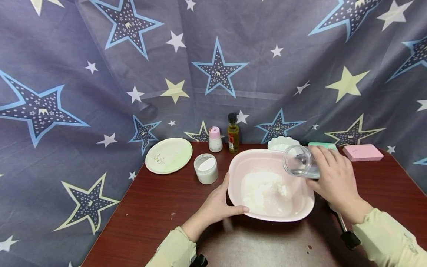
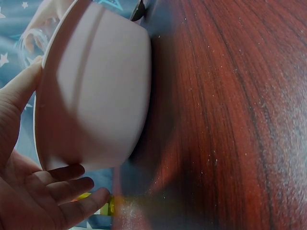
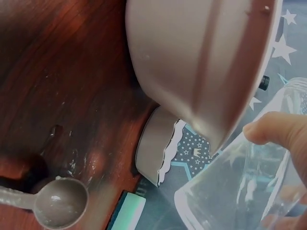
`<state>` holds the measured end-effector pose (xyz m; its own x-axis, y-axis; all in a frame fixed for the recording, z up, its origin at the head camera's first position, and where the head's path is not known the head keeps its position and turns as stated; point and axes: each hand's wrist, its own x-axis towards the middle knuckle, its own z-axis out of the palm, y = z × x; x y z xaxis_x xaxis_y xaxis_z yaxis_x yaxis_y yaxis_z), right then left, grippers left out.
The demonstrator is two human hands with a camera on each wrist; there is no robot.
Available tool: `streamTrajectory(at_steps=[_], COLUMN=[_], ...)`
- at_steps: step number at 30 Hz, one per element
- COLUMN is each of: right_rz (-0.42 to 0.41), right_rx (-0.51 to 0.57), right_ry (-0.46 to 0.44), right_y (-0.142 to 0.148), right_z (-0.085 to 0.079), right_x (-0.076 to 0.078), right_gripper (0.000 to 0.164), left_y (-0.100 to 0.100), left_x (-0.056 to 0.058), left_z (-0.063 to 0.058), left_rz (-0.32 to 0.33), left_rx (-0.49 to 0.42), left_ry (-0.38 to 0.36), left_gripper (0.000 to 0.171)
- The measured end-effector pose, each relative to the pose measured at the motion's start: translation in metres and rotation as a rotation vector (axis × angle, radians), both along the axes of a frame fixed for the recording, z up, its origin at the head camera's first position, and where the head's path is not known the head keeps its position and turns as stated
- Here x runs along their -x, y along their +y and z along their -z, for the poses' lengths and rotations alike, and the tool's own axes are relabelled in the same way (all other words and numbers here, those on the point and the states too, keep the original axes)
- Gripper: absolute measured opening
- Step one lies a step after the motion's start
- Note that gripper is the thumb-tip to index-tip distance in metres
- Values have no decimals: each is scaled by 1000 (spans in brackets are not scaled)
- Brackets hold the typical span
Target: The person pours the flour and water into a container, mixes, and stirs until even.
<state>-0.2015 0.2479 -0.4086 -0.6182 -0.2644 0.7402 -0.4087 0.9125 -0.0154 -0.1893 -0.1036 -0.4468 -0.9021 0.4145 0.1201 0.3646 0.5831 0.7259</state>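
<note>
A pink basin (image 1: 271, 218) with white powder (image 1: 263, 189) in it stands on the table. My left hand (image 1: 217, 204) rests against its near-left corner; the thumb touches the rim, and the other fingers (image 2: 72, 191) lie fairly straight, spread along the outside. Over the basin's right side, my right hand (image 1: 333, 174) grips a clear cup (image 1: 298, 163). That cup is tilted with its mouth toward the basin, and clear liquid shows inside it. In the right wrist view the thumb presses the side of the clear cup (image 3: 225, 182).
Behind the basin are a scalloped white bowl (image 1: 281, 142), an oil bottle (image 1: 233, 135) and a pink-capped shaker (image 1: 215, 141). A powder jar (image 1: 206, 170) and plate (image 1: 169, 155) stand left. Right are a green sponge (image 3: 127, 211), a pink block (image 1: 363, 152) and a measuring spoon (image 3: 60, 203).
</note>
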Motion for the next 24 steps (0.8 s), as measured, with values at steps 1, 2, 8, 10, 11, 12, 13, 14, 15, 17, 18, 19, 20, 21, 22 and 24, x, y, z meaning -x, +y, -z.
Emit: streamTrajectory(at_steps=[1, 2, 8, 10, 11, 12, 13, 14, 15, 17, 18, 19, 20, 21, 22, 24], right_rz=[-1, -2, 40, 52, 57, 61, 68, 76, 87, 106, 112, 117, 122, 125, 130, 142], right_rx=[16, 39, 238, 308, 340, 370, 400, 426, 452, 493, 516, 537, 559, 578, 593, 625], right_ry=[-16, -38, -213, -240, -249, -259, -267, -278, -295, -337, -358, -376, -397, -415, -433, -461], right_y=[0, 1, 8, 14, 17, 21, 25, 29, 33, 41, 45, 49, 53, 56, 59, 64], right_z=[-1, -2, -8, -6, -5, -3, -1, 2, 5, 12, 15, 19, 22, 26, 29, 34], right_x=[0, 0, 5, 9, 11, 13, 15, 16, 18, 20, 22, 23, 24, 25, 26, 27], right_gripper=[89, 89, 91, 92, 92, 94, 94, 95, 96, 98, 98, 97, 97, 97, 97, 98], left_y=[0, 0, 1, 1, 1, 1, 1, 1, 1, 1, 1, 1, 1, 1, 1, 2], left_x=[0, 0, 1, 1, 1, 1, 1, 1, 1, 1, 1, 1, 1, 1, 1, 1], left_z=[-1, -1, -1, -1, -1, -1, -1, 0, 0, 0, 0, 0, 0, 0, 0, -1], left_rz=[-1, -2, -6, -5, -3, -2, -1, 1, 2, 1, 0, 0, -2, -3, -3, -5], left_rx=[1, 3, 11, 8, 7, 4, 1, 0, -1, -2, -1, 0, 1, 3, 3, 4], left_ry=[-1, -2, -3, -2, -1, 0, 2, 4, 5, 5, 3, 1, -1, -4, -6, -11], left_gripper=[122, 122, 122, 122, 122, 122, 122, 122, 122, 122, 122, 122, 122, 122, 122, 122])
